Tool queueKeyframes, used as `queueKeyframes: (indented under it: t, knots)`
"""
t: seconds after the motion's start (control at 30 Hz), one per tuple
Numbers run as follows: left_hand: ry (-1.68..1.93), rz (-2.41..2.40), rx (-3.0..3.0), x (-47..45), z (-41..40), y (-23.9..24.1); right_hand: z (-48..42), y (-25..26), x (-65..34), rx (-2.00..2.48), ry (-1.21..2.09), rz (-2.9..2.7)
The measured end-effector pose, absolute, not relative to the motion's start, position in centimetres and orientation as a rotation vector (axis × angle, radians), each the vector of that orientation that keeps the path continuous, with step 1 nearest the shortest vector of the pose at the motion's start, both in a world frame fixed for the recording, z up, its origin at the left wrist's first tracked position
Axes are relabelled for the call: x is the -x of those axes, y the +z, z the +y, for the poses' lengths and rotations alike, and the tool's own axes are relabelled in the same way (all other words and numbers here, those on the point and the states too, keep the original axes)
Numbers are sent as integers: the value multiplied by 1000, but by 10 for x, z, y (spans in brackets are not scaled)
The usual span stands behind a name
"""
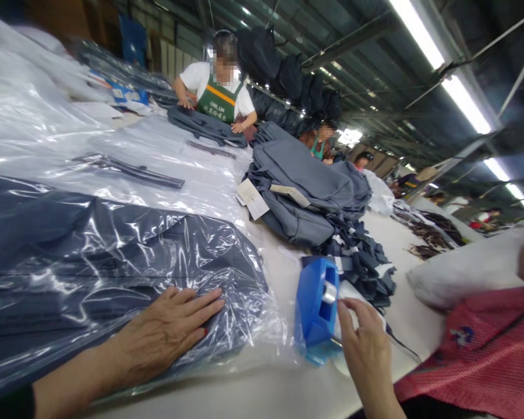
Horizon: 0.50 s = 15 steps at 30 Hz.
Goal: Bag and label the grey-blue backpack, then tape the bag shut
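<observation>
My left hand [174, 326] lies flat, fingers stretched out, on a clear plastic bag [244, 326] with a dark blue-grey fabric item [113, 256] inside. The bag's loose clear edge reaches right to a blue tape dispenser [310, 297], which stands on the white table. My right hand [369, 343] is at the dispenser's right side, beside a white roll-like object [349, 291]. Its thumb and fingers are curled together; whatever is between them is hidden.
Grey bags [305, 174] with paper tags [253, 199] are piled beyond the dispenser, near bundled dark straps [362, 262]. Across the table a person in a green apron [218, 102] handles a dark bag [205, 125]. Red mesh cloth [480, 355] is close on the right.
</observation>
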<state>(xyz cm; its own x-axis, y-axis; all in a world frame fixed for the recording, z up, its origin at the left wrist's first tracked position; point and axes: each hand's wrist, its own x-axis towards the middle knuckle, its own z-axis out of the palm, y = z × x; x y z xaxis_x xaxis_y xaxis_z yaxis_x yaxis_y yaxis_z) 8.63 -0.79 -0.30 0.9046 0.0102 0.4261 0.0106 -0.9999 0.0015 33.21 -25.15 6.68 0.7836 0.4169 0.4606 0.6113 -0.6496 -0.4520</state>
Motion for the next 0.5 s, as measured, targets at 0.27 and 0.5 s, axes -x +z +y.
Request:
queueKeyframes:
  t: [0.27,0.5]
  knots:
    - [-843,31,2963,-87,-5,-12,-263,45,-342,2027,246,-214]
    - [-777,-45,3044,-85,-4,-25,-277,36,-312,1921,15,-204]
